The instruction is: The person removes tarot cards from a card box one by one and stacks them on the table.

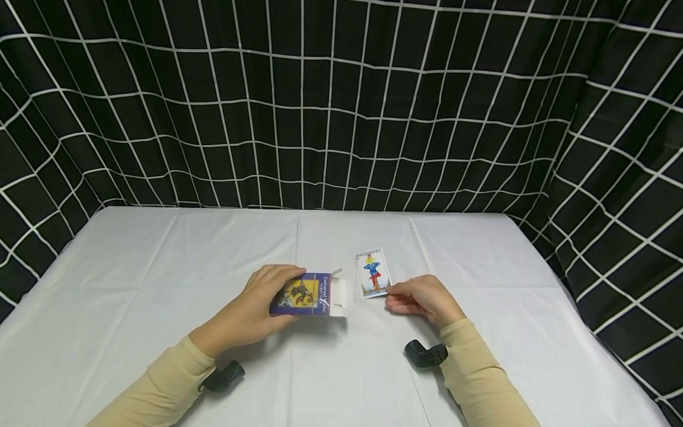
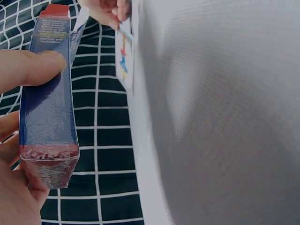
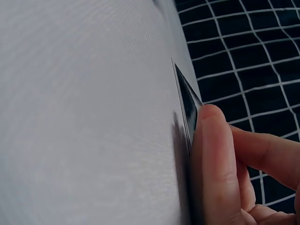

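My left hand [image 1: 256,305] grips a blue-and-yellow tarot card box [image 1: 300,295] from its left side, thumb along one narrow side and fingers along the other. The box's white end flap [image 1: 339,295] stands open toward the right. In the left wrist view, the box [image 2: 49,112] shows a blue narrow side with small print. My right hand [image 1: 424,298] pinches the lower right corner of a tarot card [image 1: 373,273], which shows a figure in blue and red. Seen from the right wrist, the card [image 3: 188,110] lies close over the white cloth, its edge toward the camera.
A white cloth [image 1: 176,255] with fold creases covers the table. Black curtains with a white grid [image 1: 320,118] hang behind it and at both sides. Each wrist wears a dark camera mount, one at the left [image 1: 224,376] and one at the right [image 1: 425,354].
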Tool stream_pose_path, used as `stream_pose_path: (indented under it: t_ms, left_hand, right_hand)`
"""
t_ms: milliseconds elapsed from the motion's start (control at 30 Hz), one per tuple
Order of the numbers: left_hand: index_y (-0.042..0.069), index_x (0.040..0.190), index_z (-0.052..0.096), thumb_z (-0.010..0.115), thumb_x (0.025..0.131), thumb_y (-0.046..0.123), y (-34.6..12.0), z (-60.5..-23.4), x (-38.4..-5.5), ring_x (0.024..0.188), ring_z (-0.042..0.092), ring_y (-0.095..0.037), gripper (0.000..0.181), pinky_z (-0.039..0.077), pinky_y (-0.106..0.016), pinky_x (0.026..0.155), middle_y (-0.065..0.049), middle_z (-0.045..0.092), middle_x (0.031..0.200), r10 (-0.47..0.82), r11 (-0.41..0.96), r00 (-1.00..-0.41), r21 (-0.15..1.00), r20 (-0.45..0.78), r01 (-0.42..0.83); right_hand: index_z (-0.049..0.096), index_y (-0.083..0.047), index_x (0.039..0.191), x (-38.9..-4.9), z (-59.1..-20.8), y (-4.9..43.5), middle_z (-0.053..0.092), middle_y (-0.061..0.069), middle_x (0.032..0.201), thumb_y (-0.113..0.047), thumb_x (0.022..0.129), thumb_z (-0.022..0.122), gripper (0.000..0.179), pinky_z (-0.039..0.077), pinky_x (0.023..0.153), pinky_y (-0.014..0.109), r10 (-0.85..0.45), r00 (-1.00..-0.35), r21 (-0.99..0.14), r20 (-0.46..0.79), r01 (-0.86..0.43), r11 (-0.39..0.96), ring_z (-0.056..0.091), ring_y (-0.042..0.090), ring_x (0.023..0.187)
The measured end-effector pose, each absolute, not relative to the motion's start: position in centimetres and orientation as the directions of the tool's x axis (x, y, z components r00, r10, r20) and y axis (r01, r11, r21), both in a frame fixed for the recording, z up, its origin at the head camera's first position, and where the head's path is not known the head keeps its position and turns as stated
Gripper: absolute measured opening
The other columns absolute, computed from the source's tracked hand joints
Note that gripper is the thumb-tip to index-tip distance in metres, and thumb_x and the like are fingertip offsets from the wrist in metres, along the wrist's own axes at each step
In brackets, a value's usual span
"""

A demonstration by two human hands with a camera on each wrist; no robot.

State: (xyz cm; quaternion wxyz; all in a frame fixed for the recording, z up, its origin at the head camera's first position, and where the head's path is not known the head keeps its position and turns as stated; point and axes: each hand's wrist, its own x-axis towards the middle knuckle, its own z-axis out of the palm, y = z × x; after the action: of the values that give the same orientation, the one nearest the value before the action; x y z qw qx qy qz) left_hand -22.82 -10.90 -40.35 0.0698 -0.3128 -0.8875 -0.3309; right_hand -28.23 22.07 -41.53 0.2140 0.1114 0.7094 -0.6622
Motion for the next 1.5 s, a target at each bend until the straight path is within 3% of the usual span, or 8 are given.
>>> stream_pose_path:
  t_ms: [333, 900, 1500]
  left_hand:
    - [0.007, 0.143, 0.047, 0.080, 0.078, 0.013, -10.89, -40.31, -22.81, 0.133, 0.045, -0.030, 0.073, 0.033, -0.053, 0.115, -0.011, 0.053, 0.143, 0.510, 0.590, -0.794, 0.538, 0.329, 0.602]
    - [0.007, 0.143, 0.047, 0.081, 0.079, 0.015, -10.93, -40.49, -22.90, 0.133, 0.045, -0.029, 0.073, 0.033, -0.053, 0.115, -0.011, 0.053, 0.143, 0.514, 0.582, -0.794, 0.548, 0.325, 0.601]
    - [0.006, 0.143, 0.047, 0.080, 0.079, 0.014, -10.76, -40.57, -22.86, 0.134, 0.044, -0.029, 0.073, 0.032, -0.054, 0.114, -0.011, 0.052, 0.144, 0.512, 0.595, -0.801, 0.546, 0.309, 0.590]
  right_hand:
    - [0.065, 0.010, 0.094, -27.72, -41.42, 21.85, 0.070, 0.002, 0.061, -0.004, 0.088, 0.069, 0.016, 0.059, 0.057, 0.022, -0.089, -0.896, -0.885, -0.435, 0.407, 0.228, 0.069, 0.008, 0.056]
    - [0.060, 0.003, 0.081, -27.81, -41.76, 21.74, 0.063, -0.002, 0.053, -0.005, 0.090, 0.065, 0.013, 0.054, 0.048, 0.018, -0.077, -0.894, -0.851, -0.442, 0.390, 0.351, 0.062, 0.003, 0.046]
    - [0.059, 0.003, 0.083, -27.73, -41.89, 21.84, 0.064, -0.002, 0.054, -0.007, 0.088, 0.066, 0.013, 0.054, 0.049, 0.018, -0.091, -0.900, -0.861, -0.426, 0.372, 0.347, 0.062, 0.004, 0.047]
